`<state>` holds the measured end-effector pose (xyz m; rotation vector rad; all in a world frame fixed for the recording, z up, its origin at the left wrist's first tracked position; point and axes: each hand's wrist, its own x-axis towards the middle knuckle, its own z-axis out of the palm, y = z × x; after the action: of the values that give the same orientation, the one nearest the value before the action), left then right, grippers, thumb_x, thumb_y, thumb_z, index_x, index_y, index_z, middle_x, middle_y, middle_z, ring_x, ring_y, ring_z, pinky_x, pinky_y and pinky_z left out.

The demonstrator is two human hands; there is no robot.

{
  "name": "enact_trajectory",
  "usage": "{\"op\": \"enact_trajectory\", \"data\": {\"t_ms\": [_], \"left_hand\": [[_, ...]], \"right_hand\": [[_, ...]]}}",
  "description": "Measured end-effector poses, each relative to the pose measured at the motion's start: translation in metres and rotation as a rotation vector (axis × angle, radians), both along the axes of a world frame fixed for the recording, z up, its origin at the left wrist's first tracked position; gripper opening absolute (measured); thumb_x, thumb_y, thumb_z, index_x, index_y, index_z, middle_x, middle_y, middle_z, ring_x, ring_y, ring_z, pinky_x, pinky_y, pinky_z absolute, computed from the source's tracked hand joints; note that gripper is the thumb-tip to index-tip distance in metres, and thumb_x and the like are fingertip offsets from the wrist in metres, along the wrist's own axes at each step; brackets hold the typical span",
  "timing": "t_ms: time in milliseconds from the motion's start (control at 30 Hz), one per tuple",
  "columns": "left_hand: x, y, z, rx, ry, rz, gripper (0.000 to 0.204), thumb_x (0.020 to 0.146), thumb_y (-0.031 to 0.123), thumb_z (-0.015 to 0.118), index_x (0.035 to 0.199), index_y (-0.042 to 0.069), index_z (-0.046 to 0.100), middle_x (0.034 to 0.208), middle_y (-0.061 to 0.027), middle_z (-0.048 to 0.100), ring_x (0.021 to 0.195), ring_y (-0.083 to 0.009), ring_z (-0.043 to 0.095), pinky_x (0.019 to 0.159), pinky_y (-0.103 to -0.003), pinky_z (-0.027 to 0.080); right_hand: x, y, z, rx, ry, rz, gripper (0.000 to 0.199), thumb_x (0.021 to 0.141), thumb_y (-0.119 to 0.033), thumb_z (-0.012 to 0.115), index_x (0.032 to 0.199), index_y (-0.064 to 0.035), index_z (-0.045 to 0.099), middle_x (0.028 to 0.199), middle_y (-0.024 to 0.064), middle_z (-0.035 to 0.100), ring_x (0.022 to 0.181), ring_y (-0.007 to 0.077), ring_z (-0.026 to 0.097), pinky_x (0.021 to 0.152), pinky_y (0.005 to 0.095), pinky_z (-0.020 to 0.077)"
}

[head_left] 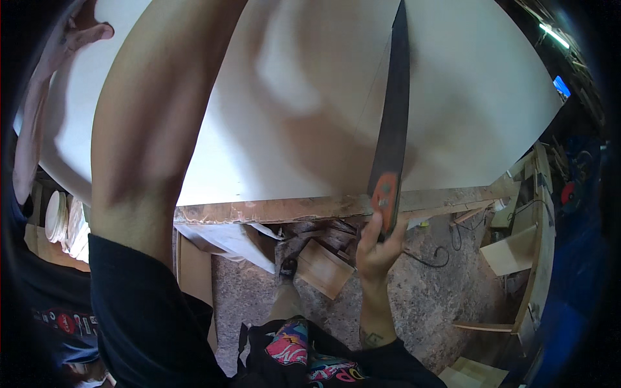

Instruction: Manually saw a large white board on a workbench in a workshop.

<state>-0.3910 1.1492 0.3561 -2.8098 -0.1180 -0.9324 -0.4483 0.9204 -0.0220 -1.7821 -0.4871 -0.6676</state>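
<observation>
My right hand [378,249] is closed round the orange-and-black handle of a handsaw [393,116]. The saw's long dark blade points away from me over a large white board [284,155], and its tip reaches the top edge of the picture. A thin line runs on the board just left of the blade. Whether the teeth touch the board cannot be made out. My left arm [152,123] stretches forward across the board, and its hand is out of the picture beyond the top edge.
Another person's hand [90,35] is at the board's far left. Under the board's near edge runs a wooden ledge [278,210]. A loose wooden piece [323,268] lies on the rough floor by my foot. At right stands a wooden frame [540,239] with panels beside it.
</observation>
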Motion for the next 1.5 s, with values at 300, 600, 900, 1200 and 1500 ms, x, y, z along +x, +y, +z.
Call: {"op": "enact_trajectory", "data": {"t_ms": [300, 600, 900, 1200, 1500], "left_hand": [[0.009, 0.014, -0.005, 0.06, -0.13, -0.116, 0.07, 0.069, 0.059, 0.075, 0.122, 0.015, 0.067, 0.118, -0.0176, 0.066, 0.108, -0.0346, 0.064, 0.094, -0.043, 0.05], [0.007, 0.009, -0.003, 0.071, -0.067, -0.1, 0.062, 0.072, 0.058, 0.074, 0.111, 0.01, 0.071, 0.104, -0.0196, 0.071, 0.096, -0.0344, 0.067, 0.088, -0.042, 0.052], [0.019, 0.011, -0.005, 0.062, -0.13, -0.102, 0.061, 0.07, 0.058, 0.074, 0.112, 0.014, 0.071, 0.105, -0.0185, 0.071, 0.098, -0.0339, 0.067, 0.089, -0.042, 0.052], [-0.005, 0.007, -0.008, 0.044, -0.073, -0.151, 0.065, 0.07, 0.06, 0.074, 0.116, 0.014, 0.07, 0.112, -0.0181, 0.069, 0.105, -0.0351, 0.065, 0.092, -0.043, 0.051], [-0.018, 0.005, 0.018, -0.389, 0.443, -0.398, 0.07, 0.069, 0.062, 0.075, 0.121, 0.016, 0.067, 0.111, -0.0185, 0.069, 0.104, -0.0356, 0.065, 0.092, -0.044, 0.051]], "right_hand": [[0.06, 0.045, 0.171, -0.056, -0.074, 0.058, 0.019, 0.098, -0.017, 0.059, 0.102, 0.0005, 0.056, 0.068, 0.0182, 0.06, 0.059, 0.0309, 0.065, 0.052, 0.0389, 0.0474], [-0.007, 0.007, 0.03, -0.022, -0.079, -0.023, 0.02, 0.097, -0.016, 0.061, 0.106, 0.0021, 0.058, 0.067, 0.0115, 0.061, 0.06, 0.0256, 0.066, 0.056, 0.0361, 0.0509], [0.065, 0.04, 0.15, -0.021, -0.112, 0.008, 0.017, 0.098, -0.017, 0.058, 0.096, 0.0003, 0.056, 0.07, 0.0194, 0.062, 0.067, 0.0398, 0.066, 0.056, 0.0418, 0.0491], [0.029, 0.031, 0.11, 0.002, -0.059, 0.032, 0.016, 0.094, -0.011, 0.061, 0.099, 0.0032, 0.058, 0.074, 0.0196, 0.066, 0.067, 0.0342, 0.068, 0.06, 0.0384, 0.0521], [0.0, 0.005, 0.055, -0.033, -0.068, 0.002, 0.021, 0.095, -0.015, 0.061, 0.108, 0.0012, 0.058, 0.082, 0.0204, 0.067, 0.071, 0.0363, 0.07, 0.062, 0.0405, 0.0527]]}}
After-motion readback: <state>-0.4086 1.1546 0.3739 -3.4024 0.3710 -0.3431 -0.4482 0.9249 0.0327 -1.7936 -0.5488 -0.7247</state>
